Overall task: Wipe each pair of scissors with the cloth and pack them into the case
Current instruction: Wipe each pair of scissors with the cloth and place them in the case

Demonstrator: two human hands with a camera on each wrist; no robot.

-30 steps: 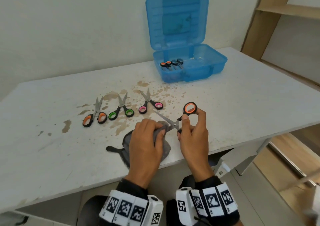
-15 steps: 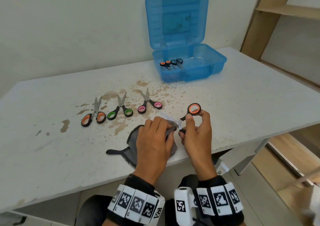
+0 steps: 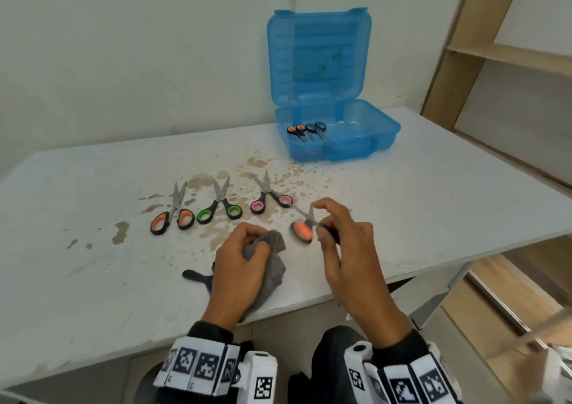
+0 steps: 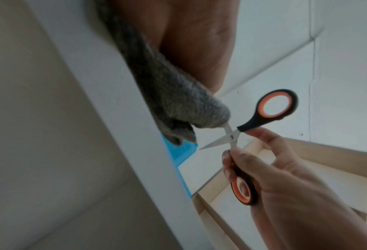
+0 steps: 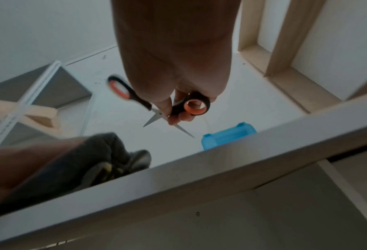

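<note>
My right hand (image 3: 318,222) pinches an open pair of orange-handled scissors (image 3: 301,229) just above the table; they are blurred in the head view. In the right wrist view these scissors (image 5: 157,108) stand open, blades spread. My left hand (image 3: 247,248) grips the bunched grey cloth (image 3: 272,250) just left of them. In the left wrist view the cloth (image 4: 178,101) meets one blade of the scissors (image 4: 231,137). Orange scissors (image 3: 171,217), green scissors (image 3: 220,210) and pink scissors (image 3: 270,200) lie in a row. The open blue case (image 3: 365,148) holds two pairs (image 3: 306,131).
The white table (image 3: 93,279) has brown stains around the row of scissors. The case's lid stands upright against the wall at the back. A wooden shelf unit (image 3: 495,56) rises at the right. The table's front edge runs just under my hands.
My left hand has drawn the cloth off the blade and back to the left. My right hand has turned the scissors, so an orange loop now points toward the cloth.
</note>
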